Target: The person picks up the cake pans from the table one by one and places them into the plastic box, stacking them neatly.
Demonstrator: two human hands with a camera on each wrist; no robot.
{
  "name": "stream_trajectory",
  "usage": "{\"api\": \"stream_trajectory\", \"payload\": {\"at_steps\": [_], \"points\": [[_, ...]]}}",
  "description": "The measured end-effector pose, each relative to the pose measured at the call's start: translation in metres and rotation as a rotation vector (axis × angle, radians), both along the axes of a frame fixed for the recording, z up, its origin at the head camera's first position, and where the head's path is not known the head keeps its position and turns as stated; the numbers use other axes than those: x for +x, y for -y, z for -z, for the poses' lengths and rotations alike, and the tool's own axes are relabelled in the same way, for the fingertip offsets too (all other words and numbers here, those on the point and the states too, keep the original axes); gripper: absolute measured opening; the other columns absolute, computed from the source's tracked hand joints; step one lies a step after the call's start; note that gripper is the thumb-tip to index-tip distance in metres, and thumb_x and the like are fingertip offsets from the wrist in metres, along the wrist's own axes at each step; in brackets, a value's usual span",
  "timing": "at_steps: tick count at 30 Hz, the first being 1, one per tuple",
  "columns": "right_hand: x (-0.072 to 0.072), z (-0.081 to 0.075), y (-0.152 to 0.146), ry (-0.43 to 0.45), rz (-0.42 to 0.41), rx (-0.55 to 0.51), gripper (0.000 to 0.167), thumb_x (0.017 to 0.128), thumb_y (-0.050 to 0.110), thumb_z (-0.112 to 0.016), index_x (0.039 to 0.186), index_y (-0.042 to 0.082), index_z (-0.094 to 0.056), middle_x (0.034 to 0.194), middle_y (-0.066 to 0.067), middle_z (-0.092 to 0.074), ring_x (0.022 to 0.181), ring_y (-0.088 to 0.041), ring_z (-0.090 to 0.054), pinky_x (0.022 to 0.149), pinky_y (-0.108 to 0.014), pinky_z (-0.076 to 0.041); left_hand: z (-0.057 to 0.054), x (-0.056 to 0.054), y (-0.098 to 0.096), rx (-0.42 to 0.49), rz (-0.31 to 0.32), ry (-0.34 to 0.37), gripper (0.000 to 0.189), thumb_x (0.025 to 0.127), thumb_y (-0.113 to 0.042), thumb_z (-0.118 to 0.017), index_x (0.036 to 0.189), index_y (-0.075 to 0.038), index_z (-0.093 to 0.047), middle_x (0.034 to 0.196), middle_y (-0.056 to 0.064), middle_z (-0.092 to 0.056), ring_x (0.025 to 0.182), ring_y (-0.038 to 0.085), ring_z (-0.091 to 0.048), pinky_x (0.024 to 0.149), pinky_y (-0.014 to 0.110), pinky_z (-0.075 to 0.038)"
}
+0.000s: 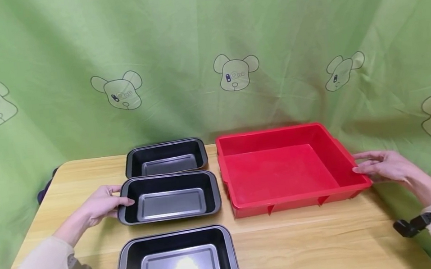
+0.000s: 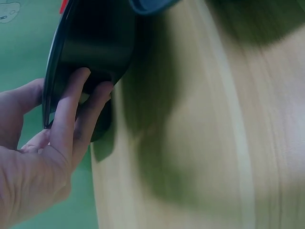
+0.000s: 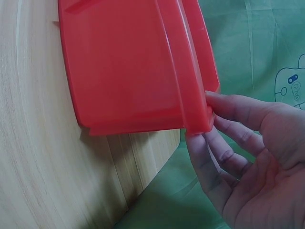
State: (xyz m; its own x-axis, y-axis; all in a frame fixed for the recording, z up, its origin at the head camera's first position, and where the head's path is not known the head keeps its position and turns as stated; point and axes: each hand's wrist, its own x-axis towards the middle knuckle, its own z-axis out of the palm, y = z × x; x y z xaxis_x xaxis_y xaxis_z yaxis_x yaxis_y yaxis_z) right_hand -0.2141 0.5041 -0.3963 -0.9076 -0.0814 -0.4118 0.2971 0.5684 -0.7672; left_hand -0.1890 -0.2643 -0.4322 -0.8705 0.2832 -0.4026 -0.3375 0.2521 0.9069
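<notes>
My left hand (image 1: 104,203) grips the left end of the middle black loaf pan (image 1: 171,204). The thumb lies over the rim, and in the left wrist view the fingers (image 2: 71,105) reach beneath the pan's outer wall (image 2: 95,52). At the other side, my right hand (image 1: 387,166) holds the right rim of a shallow red plastic tray (image 1: 281,171). In the right wrist view its thumb (image 3: 238,107) presses the tray's rim from above, with the fingers curled below near the corner. Whether the pan's base touches the table is hidden.
A second loaf pan (image 1: 165,159) sits behind the held one, partly covered by it. Another loaf pan (image 1: 180,268) lies in front, nearer to me. All rest on a wooden table (image 1: 319,239), with a green patterned curtain (image 1: 169,31) hanging behind and beside it.
</notes>
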Motion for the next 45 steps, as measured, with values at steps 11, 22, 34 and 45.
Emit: {"api": "stream_trajectory", "payload": {"at_steps": [11, 22, 34, 45], "points": [[0.0, 0.003, 0.0, 0.001, -0.002, -0.007, 0.046, 0.1, 0.017, -0.073, 0.143, 0.012, -0.058, 0.101, 0.018, -0.08, 0.09, -0.009, -0.079, 0.08, -0.032, -0.069, -0.02, 0.0, 0.003, -0.024, -0.023, -0.022, 0.073, 0.094, -0.003, -0.07, 0.154, 0.018, -0.035, 0.104, 0.002, -0.08, 0.082, 0.012, -0.079, 0.079, 0.034, -0.07], [0.0, 0.003, -0.001, 0.008, 0.002, -0.031, 0.033, 0.1, 0.017, -0.073, 0.129, 0.031, -0.063, 0.1, 0.018, -0.08, 0.09, -0.009, -0.079, 0.08, -0.031, -0.07, -0.041, -0.002, -0.004, -0.008, -0.033, -0.055, 0.071, 0.096, -0.003, -0.067, 0.156, 0.014, -0.035, 0.101, -0.002, -0.077, 0.082, 0.011, -0.078, 0.08, 0.032, -0.07], [0.0, 0.001, 0.001, 0.029, 0.02, -0.088, 0.038, 0.1, 0.012, -0.073, 0.107, 0.049, -0.064, 0.097, 0.016, -0.081, 0.088, -0.01, -0.08, 0.078, -0.032, -0.07, -0.056, -0.011, -0.024, -0.027, -0.057, -0.09, 0.069, 0.096, -0.004, -0.068, 0.156, 0.013, -0.037, 0.101, -0.001, -0.076, 0.082, 0.01, -0.078, 0.081, 0.03, -0.069], [-0.001, 0.001, -0.001, 0.015, 0.005, -0.065, 0.038, 0.101, 0.014, -0.071, 0.108, 0.05, -0.063, 0.098, 0.018, -0.081, 0.089, -0.008, -0.079, 0.078, -0.03, -0.069, -0.066, -0.02, -0.049, 0.005, -0.074, -0.095, 0.065, 0.097, -0.003, -0.067, 0.154, 0.013, -0.04, 0.104, 0.003, -0.072, 0.082, 0.009, -0.076, 0.081, 0.029, -0.069]]}}
